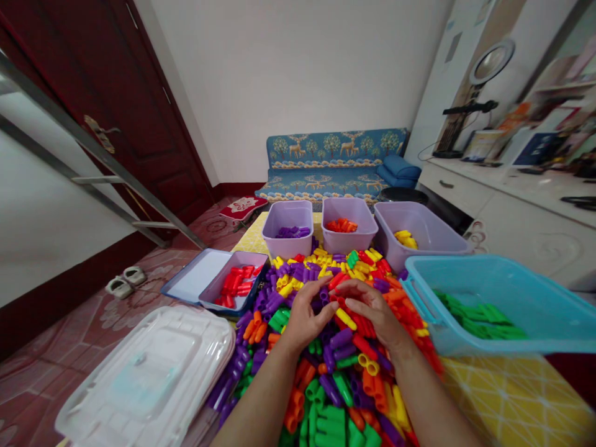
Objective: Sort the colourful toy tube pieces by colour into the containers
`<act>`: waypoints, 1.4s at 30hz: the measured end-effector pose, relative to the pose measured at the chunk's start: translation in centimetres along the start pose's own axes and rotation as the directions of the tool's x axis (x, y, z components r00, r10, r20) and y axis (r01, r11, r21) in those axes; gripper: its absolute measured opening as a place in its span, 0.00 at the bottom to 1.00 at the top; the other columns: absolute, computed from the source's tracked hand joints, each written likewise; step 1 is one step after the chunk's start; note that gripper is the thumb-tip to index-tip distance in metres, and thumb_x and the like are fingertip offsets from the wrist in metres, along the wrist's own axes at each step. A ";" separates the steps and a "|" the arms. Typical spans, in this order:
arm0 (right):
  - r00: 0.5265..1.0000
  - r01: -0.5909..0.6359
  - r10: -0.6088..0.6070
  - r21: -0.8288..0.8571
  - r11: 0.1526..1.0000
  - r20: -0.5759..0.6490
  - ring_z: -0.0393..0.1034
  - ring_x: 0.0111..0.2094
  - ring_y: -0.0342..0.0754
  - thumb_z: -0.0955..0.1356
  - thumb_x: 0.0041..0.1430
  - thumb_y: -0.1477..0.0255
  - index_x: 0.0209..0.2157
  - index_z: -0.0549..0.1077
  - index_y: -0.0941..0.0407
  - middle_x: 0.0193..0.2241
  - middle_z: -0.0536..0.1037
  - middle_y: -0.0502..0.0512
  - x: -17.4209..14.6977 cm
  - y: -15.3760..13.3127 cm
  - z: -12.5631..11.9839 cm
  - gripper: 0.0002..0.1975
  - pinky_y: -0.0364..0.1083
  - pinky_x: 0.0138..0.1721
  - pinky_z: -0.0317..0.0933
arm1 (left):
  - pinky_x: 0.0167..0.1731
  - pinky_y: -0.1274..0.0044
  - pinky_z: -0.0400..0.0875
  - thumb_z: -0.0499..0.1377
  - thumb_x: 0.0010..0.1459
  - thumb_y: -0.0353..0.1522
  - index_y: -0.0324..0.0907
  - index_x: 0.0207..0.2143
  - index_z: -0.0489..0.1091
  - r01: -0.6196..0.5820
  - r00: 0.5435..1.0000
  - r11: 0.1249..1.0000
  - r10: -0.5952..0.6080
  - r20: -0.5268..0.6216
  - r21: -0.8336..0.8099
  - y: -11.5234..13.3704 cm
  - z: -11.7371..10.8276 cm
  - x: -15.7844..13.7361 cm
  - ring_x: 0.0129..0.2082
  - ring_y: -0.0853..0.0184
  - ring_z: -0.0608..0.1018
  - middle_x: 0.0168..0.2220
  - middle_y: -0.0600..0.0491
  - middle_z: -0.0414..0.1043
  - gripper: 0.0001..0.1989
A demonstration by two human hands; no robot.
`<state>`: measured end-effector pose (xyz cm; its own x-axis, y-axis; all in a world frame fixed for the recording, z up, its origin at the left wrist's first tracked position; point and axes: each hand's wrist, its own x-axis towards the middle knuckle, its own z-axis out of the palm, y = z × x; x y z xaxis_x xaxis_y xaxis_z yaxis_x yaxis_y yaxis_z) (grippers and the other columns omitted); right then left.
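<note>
A heap of plastic tube-shaped toy pieces in red, orange, yellow, green and purple spreads before me. Over its middle, my left hand (307, 313) is open, thumb and fingers apart, beside some purple pieces (274, 302). Facing it, my right hand (375, 310) has its fingers curved and apart over red pieces (365, 324). Its fingertips are close to or touching them. A yellow piece (346, 318) lies between the two hands. Some pieces under the palms and fingers are hidden.
Lilac bins hold purple (287, 214), orange (350, 205) and yellow (421, 214) pieces. The blue bin (493, 267) holds green ones. Red pieces lie in a shallow box (212, 297) at left. White lids (153, 366) are stacked front left. A ladder (102, 155) leans beyond.
</note>
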<state>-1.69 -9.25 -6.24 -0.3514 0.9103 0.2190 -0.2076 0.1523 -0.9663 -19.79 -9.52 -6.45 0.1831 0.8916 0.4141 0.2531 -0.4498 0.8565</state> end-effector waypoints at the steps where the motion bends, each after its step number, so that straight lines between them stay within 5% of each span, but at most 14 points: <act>1: 1.000 0.007 -0.007 -0.005 1.000 0.004 0.70 0.47 0.48 0.69 0.59 0.69 0.42 0.74 0.51 0.42 0.77 0.52 0.0 0.0 0.0 0.09 0.47 0.50 0.62 | 0.55 0.66 0.65 0.61 0.58 0.38 0.45 0.55 0.69 -0.010 1.000 1.000 0.010 0.012 -0.006 0.1 -0.1 0.0 0.54 0.58 0.73 0.53 0.48 0.72 0.22; 9: 1.000 -0.005 0.010 -0.172 0.985 0.029 0.69 0.34 0.44 0.70 0.55 0.70 0.31 0.76 0.54 0.29 0.74 0.48 -0.1 -0.2 -0.2 0.03 0.43 0.39 0.61 | 0.49 0.70 0.68 0.62 0.57 0.35 0.43 0.48 0.73 0.002 0.998 0.997 -0.007 -0.059 -0.083 -0.1 0.1 0.1 0.48 0.60 0.76 0.48 0.49 0.76 0.16; 17: 1.000 0.007 0.001 -0.284 0.959 0.028 0.69 0.48 0.52 0.70 0.56 0.67 0.39 0.79 0.52 0.43 0.78 0.53 -0.1 -0.5 0.0 0.09 0.49 0.51 0.59 | 0.46 0.73 0.69 0.63 0.54 0.27 0.42 0.39 0.76 -0.088 0.987 0.985 0.066 -0.147 -0.148 -0.3 0.3 0.4 0.42 0.64 0.77 0.39 0.51 0.77 0.09; 22: 1.000 -0.006 0.010 -0.295 0.956 0.011 0.71 0.45 0.52 0.70 0.56 0.65 0.39 0.80 0.52 0.40 0.78 0.53 -0.1 -0.3 0.0 0.10 0.52 0.52 0.60 | 0.44 0.74 0.70 0.63 0.55 0.29 0.42 0.35 0.78 -0.123 0.983 0.980 0.098 -0.156 -0.157 -0.1 0.2 0.5 0.40 0.65 0.78 0.36 0.51 0.77 0.05; 26: 0.999 0.034 -0.042 -0.298 0.954 -0.020 0.66 0.54 0.54 0.70 0.56 0.65 0.37 0.80 0.52 0.46 0.76 0.54 0.1 -0.2 0.0 0.09 0.53 0.60 0.52 | 0.46 0.74 0.70 0.62 0.57 0.31 0.43 0.35 0.79 -0.113 0.967 0.988 0.085 -0.238 -0.107 -0.5 -0.2 0.5 0.42 0.65 0.77 0.39 0.50 0.76 0.05; 28: 0.998 0.052 -0.061 -0.274 0.960 -0.026 0.64 0.56 0.54 0.70 0.57 0.65 0.38 0.79 0.51 0.50 0.75 0.54 0.1 -0.3 0.0 0.09 0.54 0.61 0.51 | 0.48 0.73 0.70 0.62 0.58 0.33 0.44 0.42 0.78 -0.093 0.926 0.991 0.050 -0.374 -0.097 -0.9 -0.7 0.6 0.46 0.64 0.76 0.44 0.50 0.74 0.10; 31: 0.998 0.062 -0.067 -0.267 0.962 -0.011 0.65 0.55 0.54 0.70 0.57 0.65 0.39 0.79 0.52 0.50 0.75 0.56 0.2 -0.4 0.1 0.09 0.55 0.61 0.52 | 0.52 0.71 0.69 0.60 0.60 0.37 0.45 0.57 0.66 -0.076 0.777 0.986 -0.036 -0.629 -0.150 -1.5 -1.6 0.8 0.51 0.62 0.75 0.54 0.47 0.68 0.23; 33: 0.998 0.063 -0.067 -0.273 0.960 -0.005 0.66 0.55 0.54 0.70 0.57 0.65 0.39 0.79 0.53 0.49 0.76 0.56 0.2 -0.5 0.1 0.10 0.56 0.60 0.52 | 0.57 0.69 0.66 0.58 0.62 0.38 0.47 0.64 0.57 -0.095 0.663 0.982 -0.061 -0.746 -0.164 -1.7 -2.2 1.0 0.57 0.61 0.72 0.63 0.45 0.58 0.29; 35: 0.998 0.057 -0.062 -0.278 0.959 -0.011 0.66 0.55 0.54 0.70 0.57 0.65 0.39 0.78 0.53 0.49 0.76 0.56 0.2 -0.4 0.1 0.10 0.55 0.61 0.52 | 0.60 0.69 0.62 0.56 0.63 0.38 0.51 0.67 0.47 -0.118 0.603 0.979 -0.061 -0.795 -0.165 -1.8 -2.5 1.1 0.62 0.60 0.66 0.69 0.46 0.45 0.32; 39: 0.998 0.050 -0.060 -0.265 0.963 -0.031 0.66 0.56 0.54 0.70 0.57 0.65 0.40 0.78 0.52 0.50 0.76 0.56 0.2 0.0 0.0 0.10 0.55 0.61 0.52 | 0.59 0.68 0.64 0.53 0.65 0.39 0.55 0.68 0.39 -0.119 0.662 0.977 -0.055 -0.747 -0.177 -1.5 -2.2 1.0 0.63 0.59 0.64 0.71 0.47 0.38 0.34; 42: 0.997 0.054 -0.068 -0.264 0.963 -0.042 0.65 0.56 0.53 0.70 0.57 0.66 0.41 0.77 0.52 0.50 0.75 0.55 0.3 0.3 -0.1 0.11 0.55 0.61 0.53 | 0.52 0.70 0.70 0.53 0.64 0.38 0.47 0.61 0.59 -0.086 0.790 0.985 -0.023 -0.612 -0.149 -1.1 -1.8 0.6 0.56 0.60 0.72 0.62 0.45 0.61 0.23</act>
<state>-1.78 -8.88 -6.44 -0.2977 0.9133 0.2780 0.0218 0.2977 -0.9544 -21.71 -8.38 -6.58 -0.4431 0.7469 0.4957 0.0924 -0.5120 0.8540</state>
